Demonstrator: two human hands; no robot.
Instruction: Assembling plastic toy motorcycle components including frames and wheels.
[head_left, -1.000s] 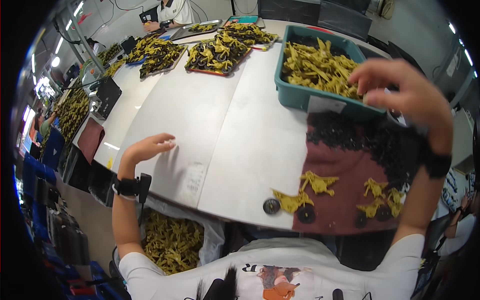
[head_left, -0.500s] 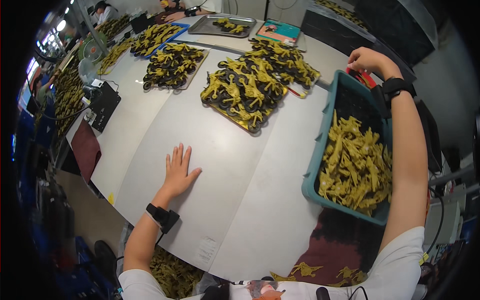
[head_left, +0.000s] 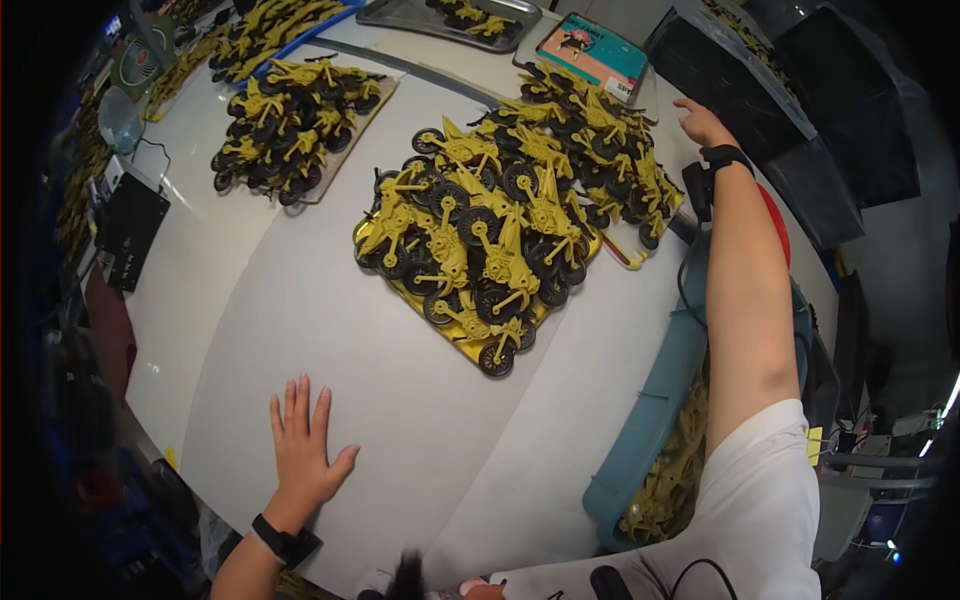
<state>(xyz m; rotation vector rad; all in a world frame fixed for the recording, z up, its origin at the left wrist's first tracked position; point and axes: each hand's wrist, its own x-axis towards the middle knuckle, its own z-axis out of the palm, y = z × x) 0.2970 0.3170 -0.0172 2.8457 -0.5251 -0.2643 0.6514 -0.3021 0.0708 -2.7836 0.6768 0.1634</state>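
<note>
One white sleeve (head_left: 760,490) was nearest, and its bare arm crossed above a teal bin (head_left: 648,420), in which yellow parts (head_left: 668,475) were lying. At the other side, the left hand (head_left: 305,460) was spread palm down over the white table (head_left: 290,330), released, with nothing in its fingers; a black wristband (head_left: 285,541) sat behind it. Further, at the middle, a yellow tray (head_left: 446,334) stood askew, heaped with yellow toy motorcycles (head_left: 480,235) having black wheels. To its left, well apart, a smaller heap (head_left: 290,125) of similar toys was on a flat board (head_left: 352,145). Just behind the tray, at its right, was another heap (head_left: 615,140). The right hand (head_left: 704,124) reached beyond this heap's right edge, near it, with the forefinger stretched; whether the other fingers grasped something, I could not tell. Farther were a teal picture panel (head_left: 600,52) and a metal tray (head_left: 400,17) with few yellow pieces.
</note>
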